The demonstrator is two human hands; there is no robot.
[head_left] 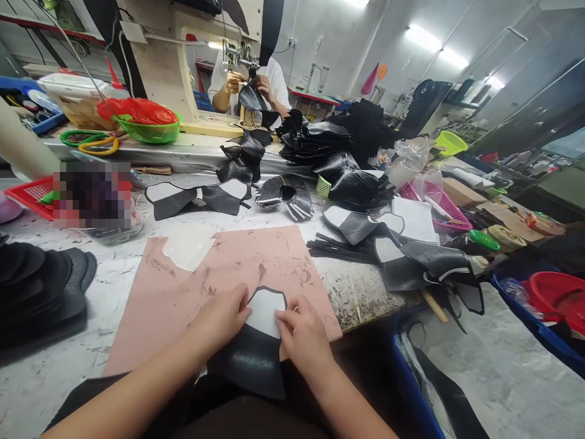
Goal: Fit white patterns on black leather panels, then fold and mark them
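A black leather piece with a white lining patch lies at the near edge of a pink work mat. My left hand presses down on the piece's left edge. On the patch's right edge, my right hand pinches with its fingertips. A loose white patch rests on the mat's far left corner.
Piles of black leather pieces cover the table's middle and right. Black foam stacks sit at left. A sewing machine and another person's hands are beyond. Scissors, a green bowl, pink basket and blue bin surround.
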